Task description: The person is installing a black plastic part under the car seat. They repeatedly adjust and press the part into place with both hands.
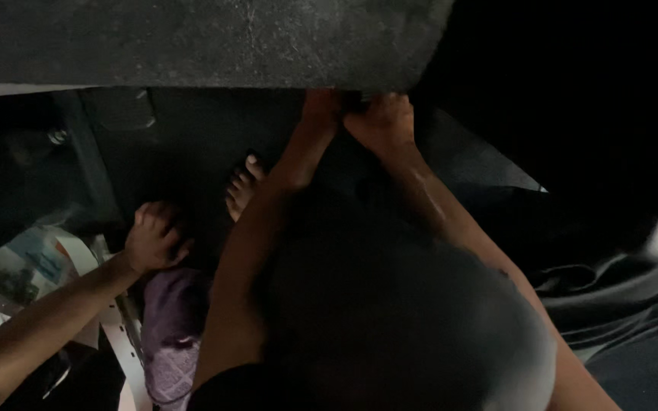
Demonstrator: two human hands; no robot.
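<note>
Fingers of the left hand (154, 237) curl into a loose fist just above a purple cloth (169, 335) on the floor, gripping nothing visible. Out of view: the right hand. Another person's hands (359, 114) clutch the grey desk (192, 46) at its edge, with a bare foot (244, 183) below.

A flat printed sheet or packet (17, 266) lies at about nine o'clock, near the left edge. It is roughly rectangular and tilted, pale with blue and dark picture patches. A white band (119, 335) with small holes runs from beside it down toward seven o'clock. The dim light hides finer detail. No sign or screen can be made out anywhere else in the dark scene.
</note>
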